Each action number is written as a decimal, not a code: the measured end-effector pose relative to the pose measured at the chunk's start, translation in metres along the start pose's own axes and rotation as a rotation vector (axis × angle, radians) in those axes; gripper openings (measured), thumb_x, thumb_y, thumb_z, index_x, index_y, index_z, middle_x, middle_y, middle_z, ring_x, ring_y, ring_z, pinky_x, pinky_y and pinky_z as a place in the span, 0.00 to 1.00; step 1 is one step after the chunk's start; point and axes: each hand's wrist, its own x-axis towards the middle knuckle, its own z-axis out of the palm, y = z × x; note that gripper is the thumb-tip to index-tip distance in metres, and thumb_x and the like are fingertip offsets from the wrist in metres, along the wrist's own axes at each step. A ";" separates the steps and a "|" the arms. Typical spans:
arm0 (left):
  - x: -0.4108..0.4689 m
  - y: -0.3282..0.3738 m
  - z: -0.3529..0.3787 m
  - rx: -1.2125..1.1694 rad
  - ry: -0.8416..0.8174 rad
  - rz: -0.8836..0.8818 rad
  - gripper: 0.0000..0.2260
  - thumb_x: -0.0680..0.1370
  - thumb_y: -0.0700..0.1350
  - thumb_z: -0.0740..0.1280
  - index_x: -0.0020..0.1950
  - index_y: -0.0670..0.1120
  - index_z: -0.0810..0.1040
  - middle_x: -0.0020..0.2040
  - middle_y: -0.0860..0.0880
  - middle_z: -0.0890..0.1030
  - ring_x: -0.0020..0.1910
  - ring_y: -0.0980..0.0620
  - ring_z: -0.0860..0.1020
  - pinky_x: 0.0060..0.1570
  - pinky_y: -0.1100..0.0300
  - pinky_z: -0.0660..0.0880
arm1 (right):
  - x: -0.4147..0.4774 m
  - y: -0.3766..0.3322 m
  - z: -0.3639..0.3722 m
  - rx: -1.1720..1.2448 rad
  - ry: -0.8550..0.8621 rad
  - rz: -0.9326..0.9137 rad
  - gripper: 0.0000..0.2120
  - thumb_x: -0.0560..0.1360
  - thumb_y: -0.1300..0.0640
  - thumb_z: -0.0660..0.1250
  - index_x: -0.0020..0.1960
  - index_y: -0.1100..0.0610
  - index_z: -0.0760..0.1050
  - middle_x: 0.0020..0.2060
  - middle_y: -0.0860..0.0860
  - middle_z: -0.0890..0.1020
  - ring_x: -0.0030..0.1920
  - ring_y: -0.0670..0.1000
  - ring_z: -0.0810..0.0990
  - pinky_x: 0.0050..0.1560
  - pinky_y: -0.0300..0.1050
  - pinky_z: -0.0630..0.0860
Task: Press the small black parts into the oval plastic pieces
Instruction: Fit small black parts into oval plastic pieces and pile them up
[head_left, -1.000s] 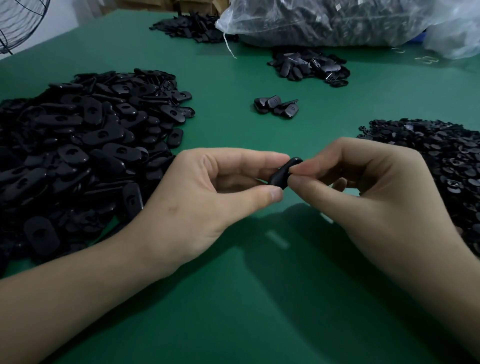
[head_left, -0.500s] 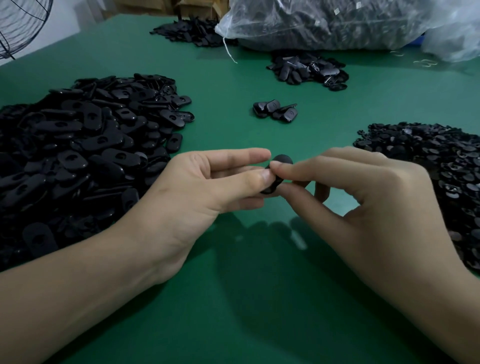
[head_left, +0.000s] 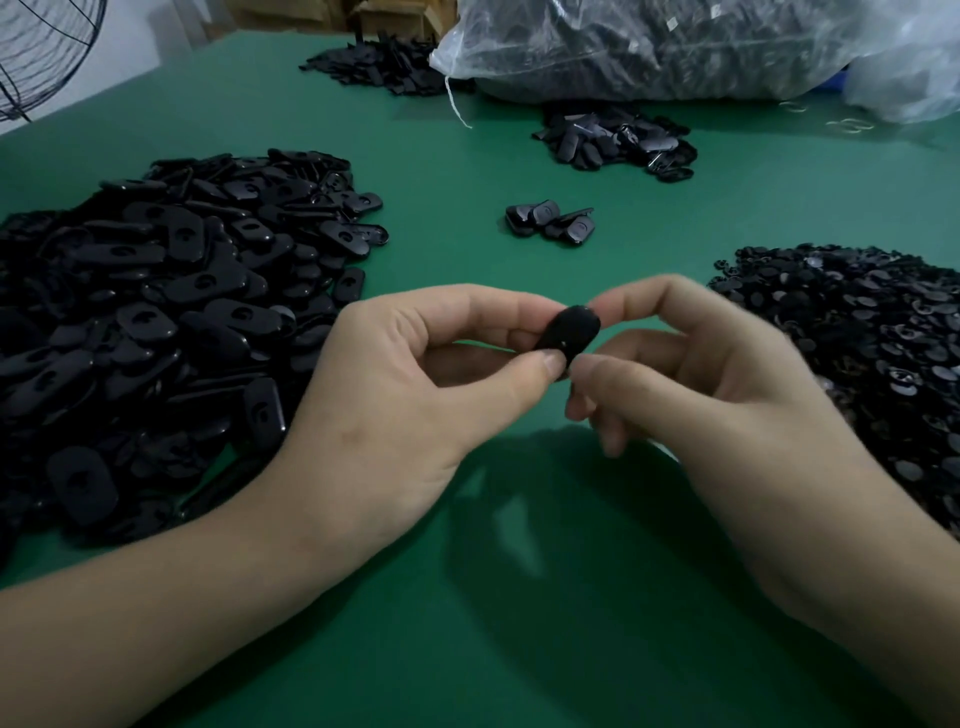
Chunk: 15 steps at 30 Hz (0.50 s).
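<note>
One black oval plastic piece (head_left: 569, 332) is pinched between the thumb and forefinger of my left hand (head_left: 415, 384), above the middle of the green table. My right hand (head_left: 696, 384) is just to its right, blurred, its forefinger tip and thumb tip touching the piece's edges. Whether a small part sits in the piece is hidden. A big heap of oval pieces (head_left: 156, 312) lies on the left. A heap of small black parts (head_left: 862, 343) lies on the right.
A few joined pieces (head_left: 550, 221) lie beyond my hands. Farther back are another small pile (head_left: 618, 140), a far pile (head_left: 379, 65), and a clear bag (head_left: 649, 47) full of black parts. A wire fan guard (head_left: 41, 52) stands at the top left.
My right hand has loosened from a firm pinch and its fingers have spread. The oval piece has turned so that its broad face shows, still held by my left hand.
</note>
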 end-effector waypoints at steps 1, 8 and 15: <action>-0.001 0.000 0.001 0.018 -0.008 0.031 0.11 0.74 0.33 0.74 0.48 0.48 0.87 0.44 0.50 0.88 0.43 0.55 0.87 0.46 0.68 0.80 | 0.000 0.001 0.001 0.044 -0.023 0.036 0.08 0.73 0.60 0.74 0.51 0.56 0.78 0.34 0.55 0.83 0.32 0.50 0.77 0.36 0.40 0.74; -0.004 0.001 0.003 0.221 0.012 0.160 0.12 0.74 0.32 0.74 0.49 0.49 0.85 0.42 0.54 0.88 0.40 0.58 0.86 0.44 0.69 0.80 | 0.000 0.000 0.000 0.256 -0.105 0.130 0.09 0.69 0.61 0.76 0.47 0.59 0.79 0.36 0.59 0.82 0.35 0.50 0.76 0.38 0.37 0.75; -0.005 0.003 0.002 0.311 0.029 0.247 0.13 0.73 0.32 0.75 0.48 0.50 0.84 0.41 0.55 0.87 0.40 0.59 0.86 0.45 0.69 0.80 | 0.002 0.000 0.000 0.340 -0.153 0.160 0.06 0.71 0.60 0.71 0.47 0.59 0.80 0.38 0.58 0.83 0.36 0.50 0.74 0.38 0.37 0.75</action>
